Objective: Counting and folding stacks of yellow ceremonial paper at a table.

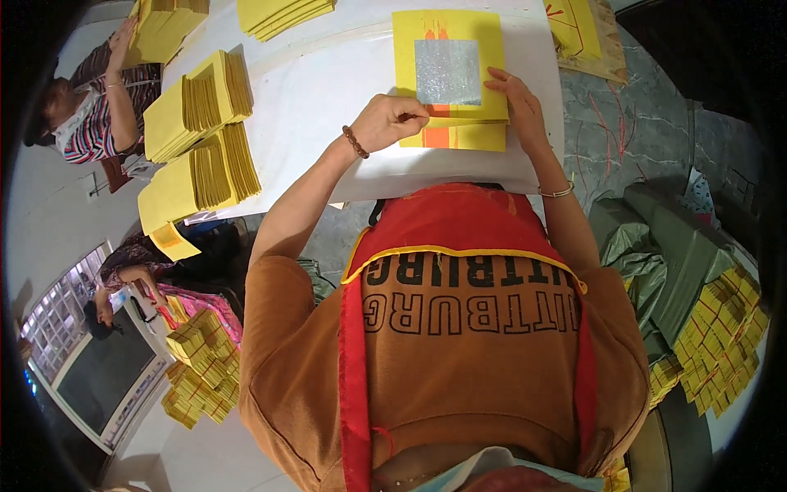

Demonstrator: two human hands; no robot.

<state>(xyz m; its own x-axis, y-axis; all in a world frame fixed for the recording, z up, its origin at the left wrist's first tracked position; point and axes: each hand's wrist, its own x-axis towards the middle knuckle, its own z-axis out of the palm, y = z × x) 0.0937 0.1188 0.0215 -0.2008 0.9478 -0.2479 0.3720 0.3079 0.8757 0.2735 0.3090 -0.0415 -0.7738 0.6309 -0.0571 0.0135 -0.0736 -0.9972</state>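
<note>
A yellow paper sheet (pixel 405 57) with a silver foil square (pixel 448 72) and orange-red marks lies on the white table in front of me. Its near part shows a raised crosswise fold. My left hand (pixel 387 123), with a brown bead bracelet at the wrist, is closed, fingertips pinched at the left end of that fold. At the sheet's right edge rests my right hand (pixel 518 105), its fingers stretched out and apart and its thumb side partly hidden. Whether more sheets lie under this one, I cannot tell.
Stacks of folded yellow paper (pixel 197 176) line the table's left side, with another stack (pixel 283 16) at the far edge. More yellow paper (pixel 574 29) lies far right. Two other people sit at left. Yellow bundles (pixel 721 340) and green sacking (pixel 664 254) stand at right.
</note>
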